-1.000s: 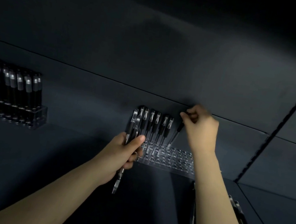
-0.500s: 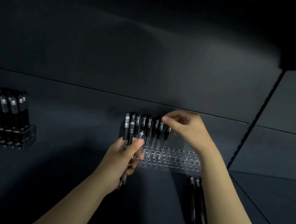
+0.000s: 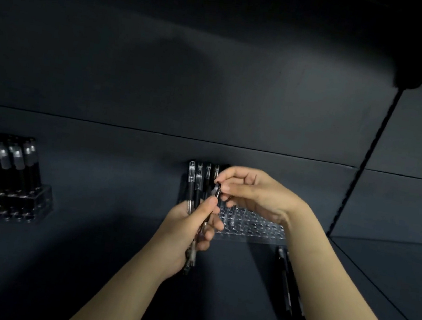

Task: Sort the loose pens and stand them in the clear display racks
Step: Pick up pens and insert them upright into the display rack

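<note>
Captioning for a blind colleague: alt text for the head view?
The right hand pinches the top of a pen in the bunch the left hand grips, before a partly filled clear rack; a second rack of pens stands far left.

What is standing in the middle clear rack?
A few black pens stand at the left end of the rack; holes further right look empty. The right hand covers any more pens, and the left hand hides its left corner.

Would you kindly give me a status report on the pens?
Left hand grips bundle of black pens. Right hand pinches one pen from it. Clear plastic rack behind, front holes free.
</note>
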{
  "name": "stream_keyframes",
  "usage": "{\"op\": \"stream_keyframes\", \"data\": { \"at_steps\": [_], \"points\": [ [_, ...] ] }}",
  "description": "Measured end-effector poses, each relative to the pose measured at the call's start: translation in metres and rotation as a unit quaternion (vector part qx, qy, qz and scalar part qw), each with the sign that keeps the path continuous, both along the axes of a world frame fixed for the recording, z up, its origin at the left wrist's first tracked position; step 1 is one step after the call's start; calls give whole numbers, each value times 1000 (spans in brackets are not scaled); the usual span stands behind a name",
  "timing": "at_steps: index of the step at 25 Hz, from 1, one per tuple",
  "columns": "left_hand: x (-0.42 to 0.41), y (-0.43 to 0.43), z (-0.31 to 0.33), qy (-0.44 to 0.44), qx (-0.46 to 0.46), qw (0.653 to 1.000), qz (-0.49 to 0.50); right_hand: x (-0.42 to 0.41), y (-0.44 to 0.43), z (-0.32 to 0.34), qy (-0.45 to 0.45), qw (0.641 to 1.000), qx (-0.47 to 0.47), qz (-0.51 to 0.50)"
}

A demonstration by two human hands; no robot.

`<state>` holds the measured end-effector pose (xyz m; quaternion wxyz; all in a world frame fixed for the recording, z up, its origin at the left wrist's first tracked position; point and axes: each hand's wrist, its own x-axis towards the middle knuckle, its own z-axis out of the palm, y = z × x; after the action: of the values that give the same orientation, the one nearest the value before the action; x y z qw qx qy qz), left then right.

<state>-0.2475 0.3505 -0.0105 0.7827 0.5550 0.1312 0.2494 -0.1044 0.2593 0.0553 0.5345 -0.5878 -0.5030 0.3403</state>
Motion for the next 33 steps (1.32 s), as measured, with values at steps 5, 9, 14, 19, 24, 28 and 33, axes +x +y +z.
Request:
{"op": "stream_keyframes", "data": {
  "at_steps": [5, 9, 14, 19, 24, 28, 33],
  "points": [
    [2, -6, -2, 9, -5, 1000, -14, 2, -4, 2, 20, 999, 22, 22],
    [7, -5, -1, -2, -19, 999, -29, -4, -1, 3, -2, 999, 36, 1],
    [7, -2, -2, 8, 79, 997, -7, 7, -2, 11, -3, 959, 172, -227],
    [8, 0, -13, 51, 121, 991, 16, 37, -21, 18, -118, 873, 215, -421],
    [13, -4, -21, 94, 157, 983, 13, 43, -30, 18, -372, 751, 175, -517],
    [11, -4, -20, 82, 176, 981, 8, 44, -21, 10, -420, 724, 183, -515],
    [9, -4, -22, 84, 180, 980, 7, 41, -9, -2, -443, 736, 160, -486]
  ]
}}
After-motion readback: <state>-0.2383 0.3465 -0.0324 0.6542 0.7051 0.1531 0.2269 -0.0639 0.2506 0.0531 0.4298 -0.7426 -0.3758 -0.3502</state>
